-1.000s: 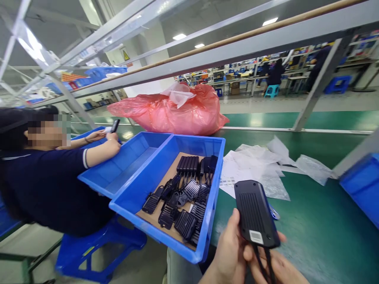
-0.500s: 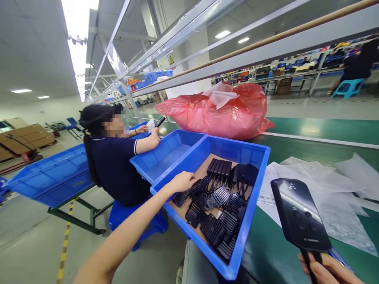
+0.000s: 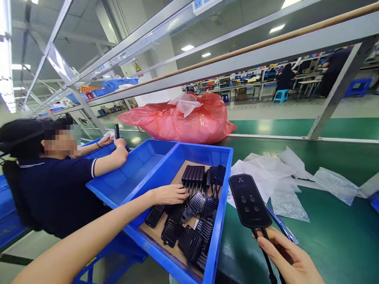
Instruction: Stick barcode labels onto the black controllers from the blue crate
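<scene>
My right hand (image 3: pixel 284 252) grips a black handheld controller (image 3: pixel 250 201) by the base, where two dark cords hang down. The controller's glossy face, with several round buttons and a small lit display, is turned toward me. My left hand (image 3: pixel 169 194) reaches into the blue bin (image 3: pixel 226 177), its fingers stretched over the black parts; its fingertips are near a row of upright black pieces (image 3: pixel 194 173). Several ribbed black units (image 3: pixel 191 240) with cords lie jumbled on the bin's cardboard liner. What lies under my left palm is partly hidden.
A second blue bin (image 3: pixel 133 173) adjoins on the left, with a co-worker (image 3: pixel 50 189) beyond it holding a dark device. A red plastic bag (image 3: pixel 183 122) lies behind. Clear plastic bags and papers (image 3: pixel 266 173) and a blue pen-like tool (image 3: pixel 282 225) lie on the green table.
The view has swung right. My right hand has brought the controller closer to the bin, more upright. My left hand stays in the bin, its fingers now straighter and farther over the parts.
</scene>
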Tool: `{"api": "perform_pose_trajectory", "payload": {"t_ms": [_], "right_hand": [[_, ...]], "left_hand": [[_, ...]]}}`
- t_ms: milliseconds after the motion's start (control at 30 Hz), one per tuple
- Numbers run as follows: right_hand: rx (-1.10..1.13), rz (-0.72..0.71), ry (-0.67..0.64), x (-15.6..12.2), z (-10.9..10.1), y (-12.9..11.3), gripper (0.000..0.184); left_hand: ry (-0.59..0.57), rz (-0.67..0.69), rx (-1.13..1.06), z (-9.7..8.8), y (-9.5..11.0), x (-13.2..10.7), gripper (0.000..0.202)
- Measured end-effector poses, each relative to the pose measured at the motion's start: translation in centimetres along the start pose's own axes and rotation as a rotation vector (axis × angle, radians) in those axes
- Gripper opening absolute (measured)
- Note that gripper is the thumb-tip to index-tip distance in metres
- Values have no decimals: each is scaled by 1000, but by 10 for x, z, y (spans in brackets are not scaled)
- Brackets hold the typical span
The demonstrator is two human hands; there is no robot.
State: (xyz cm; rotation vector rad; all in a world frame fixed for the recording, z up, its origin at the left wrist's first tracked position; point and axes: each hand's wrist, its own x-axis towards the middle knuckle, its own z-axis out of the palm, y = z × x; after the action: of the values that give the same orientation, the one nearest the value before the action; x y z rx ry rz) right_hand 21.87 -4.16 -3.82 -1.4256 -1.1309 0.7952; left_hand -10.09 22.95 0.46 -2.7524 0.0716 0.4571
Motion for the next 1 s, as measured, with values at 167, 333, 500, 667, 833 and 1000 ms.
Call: {"api": "perform_pose_trajectory", "payload": {"t_ms": [167,333,500,667,833,1000], "right_hand": [[-29,-96,58,-2,1,-13,44],[-29,-110,87,-3,-1,-16,46],[-27,-111,96,-8,-2,-12,50],[-3,-146,131,-15,-6,-8,45],[-21,-96,209,-33,-40,3,42],[-52,-67,265,-64,-74,9,48]], "left_hand": [[-8,54,96,-4,-12,-17,15],[4,-284,20,-28,-28,-67,29],[588,-1266,-548,-97,9,-94,21],[1248,-1432,-1392,-166,137,-32,51],[1273,-1083,-2283,-142,233,113,54],[1214,-818,-2493,-94,254,231,56]]}}
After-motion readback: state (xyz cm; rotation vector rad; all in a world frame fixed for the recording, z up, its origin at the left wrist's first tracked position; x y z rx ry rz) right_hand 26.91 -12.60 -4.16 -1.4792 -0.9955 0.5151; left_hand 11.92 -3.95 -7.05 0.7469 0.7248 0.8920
